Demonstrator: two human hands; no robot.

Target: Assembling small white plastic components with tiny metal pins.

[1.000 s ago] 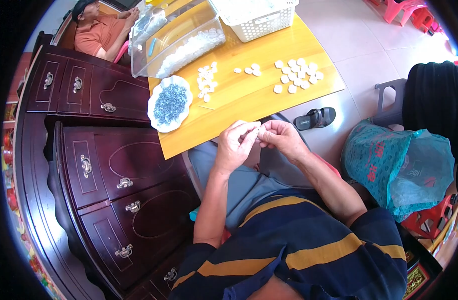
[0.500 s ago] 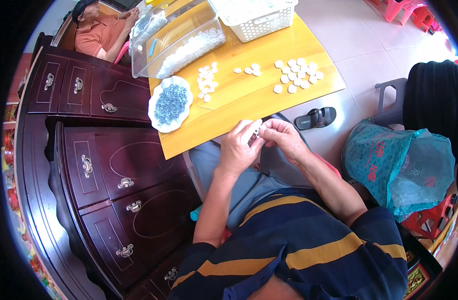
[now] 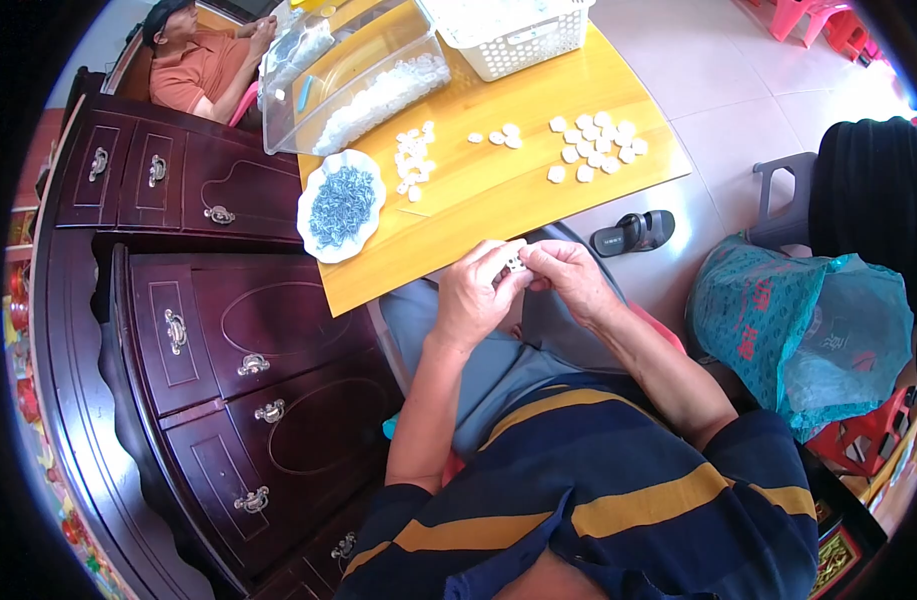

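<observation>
At ten o'clock on the yellow desk (image 3: 498, 205) sits a white dish of blue bits (image 3: 340, 203). Just below the desk's near edge, left hand (image 3: 475, 300) and right hand (image 3: 570, 278) together pinch one small white piece (image 3: 515, 264) — fingertips touching. Loose white pieces (image 3: 593, 145) lie at one o'clock.

Pale tiled floor (image 3: 718, 120), daylit. Dark carved wooden cabinets (image 3: 228, 340) with metal handles at left. Yellow wooden table (image 3: 498, 200). Grey plastic stool (image 3: 778, 200), black sandal (image 3: 633, 232), teal bag (image 3: 798, 330) right.
</observation>
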